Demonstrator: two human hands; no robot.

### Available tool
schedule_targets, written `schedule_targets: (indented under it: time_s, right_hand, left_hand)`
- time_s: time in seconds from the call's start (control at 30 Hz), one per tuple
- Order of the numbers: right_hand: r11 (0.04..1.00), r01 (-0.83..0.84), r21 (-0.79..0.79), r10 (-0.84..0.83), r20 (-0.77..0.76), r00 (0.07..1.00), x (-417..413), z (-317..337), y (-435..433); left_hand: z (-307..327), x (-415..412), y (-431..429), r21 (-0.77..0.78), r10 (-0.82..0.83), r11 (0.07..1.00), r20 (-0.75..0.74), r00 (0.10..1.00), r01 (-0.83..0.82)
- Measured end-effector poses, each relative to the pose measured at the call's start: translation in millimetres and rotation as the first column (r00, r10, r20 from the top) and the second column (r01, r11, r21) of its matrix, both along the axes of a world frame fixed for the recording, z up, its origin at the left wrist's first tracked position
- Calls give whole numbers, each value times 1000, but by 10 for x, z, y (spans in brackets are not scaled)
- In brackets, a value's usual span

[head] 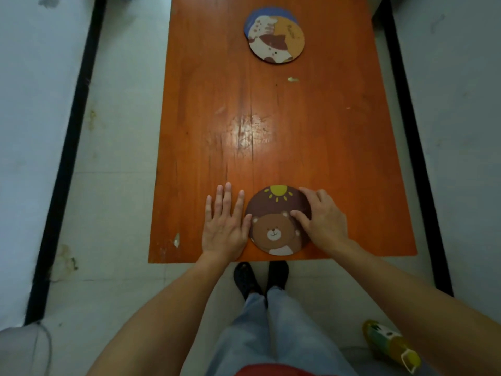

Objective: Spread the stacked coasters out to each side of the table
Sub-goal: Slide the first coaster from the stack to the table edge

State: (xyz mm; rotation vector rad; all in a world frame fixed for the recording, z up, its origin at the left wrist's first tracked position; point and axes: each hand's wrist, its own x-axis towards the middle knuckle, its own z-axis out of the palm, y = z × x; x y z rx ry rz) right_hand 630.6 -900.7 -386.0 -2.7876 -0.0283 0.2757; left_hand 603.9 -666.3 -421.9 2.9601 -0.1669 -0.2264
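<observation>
The bear coaster (273,226) lies at the orange table's (271,131) near edge. The right hand (322,221) curls over its right rim. The left hand (225,226) lies flat, fingers spread, touching its left. The coaster stack (275,36) sits far.

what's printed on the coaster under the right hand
Head view: a brown bear coaster with a yellow sun on top.

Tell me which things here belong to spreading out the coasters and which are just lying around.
Job in hand:
bear coaster, gripped by the right hand
left hand, flat beside it
coaster stack at the far end
orange table

Lying about:
yellow-green container on the floor
black shoes under the table edge
</observation>
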Motion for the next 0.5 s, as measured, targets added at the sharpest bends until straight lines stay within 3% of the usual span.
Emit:
schedule_targets:
  time_s: [0.17, 0.3, 0.4, 0.5]
  right_hand:
    - [986, -84, -147, 89, 27, 996, -35, 0, 10]
    - [970, -139, -199, 138, -19, 990, 36, 110, 19]
    - [963, -181, -200, 177, -42, 983, 185, 299, 138]
    - [949, -275, -153, 276, -16, 961, 373, 533, 418]
  left_hand:
    - [12, 5, -2, 12, -4, 1000, -9, 1000, 4]
    - [160, 39, 21, 57, -48, 997, -118, 992, 55]
    - [433, 116, 109, 50, -70, 995, -195, 978, 81]
    - [780, 127, 325, 37, -10, 999, -154, 988, 16]
